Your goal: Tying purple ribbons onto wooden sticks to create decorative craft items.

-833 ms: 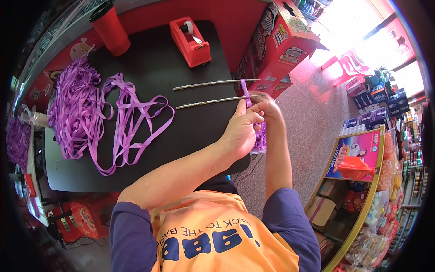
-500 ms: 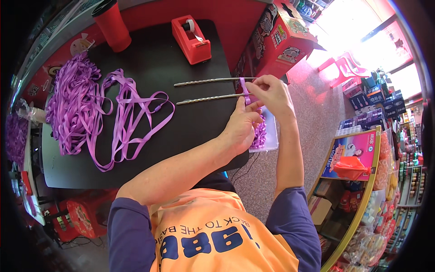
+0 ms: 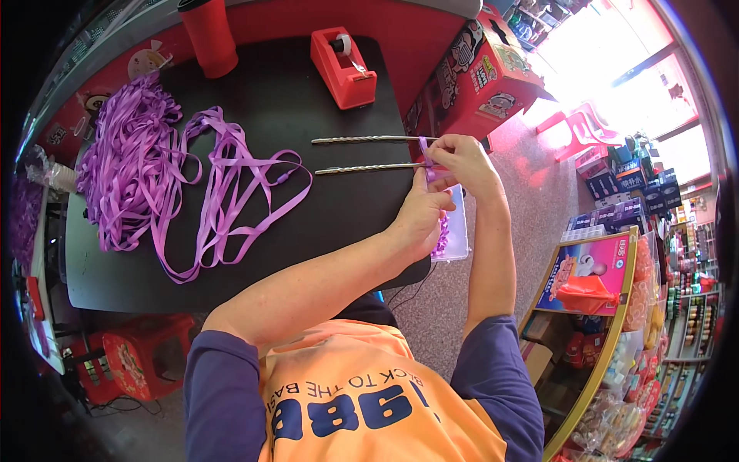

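Note:
Two twisted metal rods (image 3: 362, 139) lie roughly parallel, reaching over the right edge of the black table (image 3: 285, 100). A short purple ribbon (image 3: 424, 146) is wound around their right ends. My right hand (image 3: 464, 163) pinches this ribbon near the upper rod. Just below, my left hand (image 3: 423, 219) has its fingertips closed on the ribbon beside the lower rod; its fingers partly cover the work. Under my hands sits a pale clear tray (image 3: 459, 239) with small purple ribbon pieces. Loose purple ribbon (image 3: 219, 192) trails over the table from a big tangled heap (image 3: 127, 169) on the left.
A red tape dispenser (image 3: 344, 69) and a red cup (image 3: 210, 42) stand at the table's back. Beyond the right edge is a red printed carton (image 3: 481, 77). A gold-framed display case (image 3: 581, 323) stands on the right, a red stool (image 3: 146, 354) at lower left.
The whole view has shifted a little, so the table items appear farther right. My hands stay at the ribbon, and the right fingers have drawn closer to the rods.

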Demonstrator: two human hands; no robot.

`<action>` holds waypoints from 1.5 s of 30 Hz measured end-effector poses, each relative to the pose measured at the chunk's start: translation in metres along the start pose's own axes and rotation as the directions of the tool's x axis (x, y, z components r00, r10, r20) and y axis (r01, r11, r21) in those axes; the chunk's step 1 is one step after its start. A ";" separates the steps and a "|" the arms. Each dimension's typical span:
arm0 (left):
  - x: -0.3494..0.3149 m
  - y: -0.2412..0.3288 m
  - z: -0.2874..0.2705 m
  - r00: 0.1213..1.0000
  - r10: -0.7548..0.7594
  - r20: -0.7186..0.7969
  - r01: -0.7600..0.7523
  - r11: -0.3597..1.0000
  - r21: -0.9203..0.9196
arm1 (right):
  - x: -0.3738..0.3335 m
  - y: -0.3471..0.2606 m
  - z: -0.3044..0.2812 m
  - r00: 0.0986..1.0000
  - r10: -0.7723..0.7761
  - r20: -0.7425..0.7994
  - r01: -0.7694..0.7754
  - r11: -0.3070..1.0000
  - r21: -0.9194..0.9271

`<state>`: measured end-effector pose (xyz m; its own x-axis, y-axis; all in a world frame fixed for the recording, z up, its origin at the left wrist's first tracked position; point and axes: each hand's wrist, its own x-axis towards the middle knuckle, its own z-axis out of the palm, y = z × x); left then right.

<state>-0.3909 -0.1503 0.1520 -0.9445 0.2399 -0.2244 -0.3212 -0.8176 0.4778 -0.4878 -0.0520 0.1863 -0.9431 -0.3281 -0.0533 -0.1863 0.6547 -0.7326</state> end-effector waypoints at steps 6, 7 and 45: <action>0.001 -0.002 0.002 1.000 0.001 -0.018 -0.001 1.000 -0.005 | -0.009 0.002 -0.001 0.995 -0.058 -0.081 0.043 0.983 -0.178; 0.001 -0.001 0.002 1.000 0.007 -0.023 -0.008 1.000 -0.007 | -0.010 0.002 -0.002 0.995 -0.058 -0.085 0.042 0.983 -0.179; -0.021 0.063 -0.038 0.838 0.262 0.479 -0.191 -0.681 0.707 | 0.053 0.044 -0.025 0.876 -0.021 0.481 -0.207 0.886 0.415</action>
<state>-0.3888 -0.2263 0.1541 -0.9084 0.2379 0.3439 0.3510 0.8809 0.3176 -0.5532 -0.0239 0.1686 -0.6902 -0.6287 -0.3582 0.1447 0.3651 -0.9197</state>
